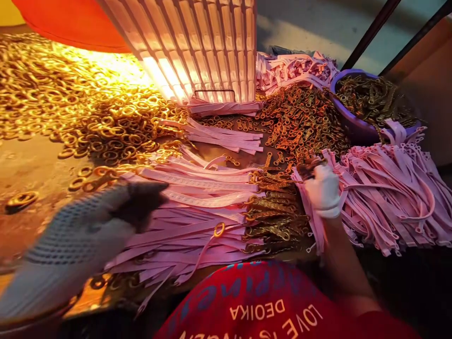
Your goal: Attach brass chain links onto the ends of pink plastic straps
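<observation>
My left hand [102, 221], in a dotted glove with dark fingertips, is smeared by motion above the left ends of the pink straps [197, 226]; I cannot make out its grip. Gold rings [109, 181] lie just behind it. The straps lie side by side in a thick row, with gold chain-like pulls [275, 202] at their right ends. A single loose gold ring [219, 230] rests on top. In a white glove with dark fingertips, my right hand [322, 188] has its fingers closed over more pink straps [314, 230]. What lies between those fingers is hidden.
Gold rings are heaped [116, 117] at the left under a bright lamp. A ribbed pale panel [201, 47] stands at the back. Gold pulls form a pile [307, 122] beside a purple basin [348, 117] full of them. Pink straps are stacked [399, 193] at the right.
</observation>
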The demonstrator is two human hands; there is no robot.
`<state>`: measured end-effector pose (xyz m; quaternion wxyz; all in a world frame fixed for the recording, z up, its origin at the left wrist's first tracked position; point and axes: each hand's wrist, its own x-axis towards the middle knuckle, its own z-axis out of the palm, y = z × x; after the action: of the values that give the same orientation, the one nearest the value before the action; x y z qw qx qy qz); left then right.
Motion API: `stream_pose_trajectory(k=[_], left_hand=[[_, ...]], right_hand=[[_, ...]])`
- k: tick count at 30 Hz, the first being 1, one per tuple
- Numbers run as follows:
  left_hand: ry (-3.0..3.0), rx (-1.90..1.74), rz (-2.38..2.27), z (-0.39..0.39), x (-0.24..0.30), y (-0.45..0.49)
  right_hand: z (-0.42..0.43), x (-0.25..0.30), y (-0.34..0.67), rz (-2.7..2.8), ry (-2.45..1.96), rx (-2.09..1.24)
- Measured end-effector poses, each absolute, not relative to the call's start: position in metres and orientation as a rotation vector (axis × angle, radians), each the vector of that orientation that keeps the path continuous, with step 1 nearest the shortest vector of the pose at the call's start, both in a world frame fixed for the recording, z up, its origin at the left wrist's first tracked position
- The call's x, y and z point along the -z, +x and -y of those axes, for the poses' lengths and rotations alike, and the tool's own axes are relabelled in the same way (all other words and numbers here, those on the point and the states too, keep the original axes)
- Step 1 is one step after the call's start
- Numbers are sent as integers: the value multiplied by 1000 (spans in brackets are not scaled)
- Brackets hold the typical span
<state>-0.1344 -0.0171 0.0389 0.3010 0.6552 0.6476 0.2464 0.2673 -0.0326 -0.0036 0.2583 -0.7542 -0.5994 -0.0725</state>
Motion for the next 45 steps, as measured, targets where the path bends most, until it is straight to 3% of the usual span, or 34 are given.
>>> stream_pose_trajectory(k=[4, 6, 13, 16, 19, 23, 26, 28, 33, 36, 45], left_hand=[[1686, -553, -1526, 51, -24, -108], [1827, -566, -1449, 57, -10, -103], [2200, -589, -1212, 69, 31, -89], [2272, -595, -1188, 71, 42, -81], [2127, -638, -1261, 70, 41, -76], [1376, -667, -1301, 68, 21, -72], [847, -749, -1140, 65, 1, -65], [683, -789, -1015, 64, -10, -56], [554, -710, -823, 60, -22, -30], [617, -711, -760, 58, -22, -19], [781, -621, -898, 47, -34, -25]], right_hand=[[9, 16, 309, 1216, -2643, 377], [4, 25, 320, 1196, -2722, 395], [13, 35, 340, 1251, -2409, 267], [24, 28, 321, 1246, -2035, 172], [38, 15, 284, 1320, -1577, -186], [54, -8, 233, 1220, -1181, -883], [62, -19, 206, 1241, -1114, -1024], [67, -21, 193, 1452, -1145, -873], [75, -19, 170, 2097, -1152, 170], [76, -20, 164, 2207, -1097, 565], [71, -14, 158, 2220, -1134, 719]])
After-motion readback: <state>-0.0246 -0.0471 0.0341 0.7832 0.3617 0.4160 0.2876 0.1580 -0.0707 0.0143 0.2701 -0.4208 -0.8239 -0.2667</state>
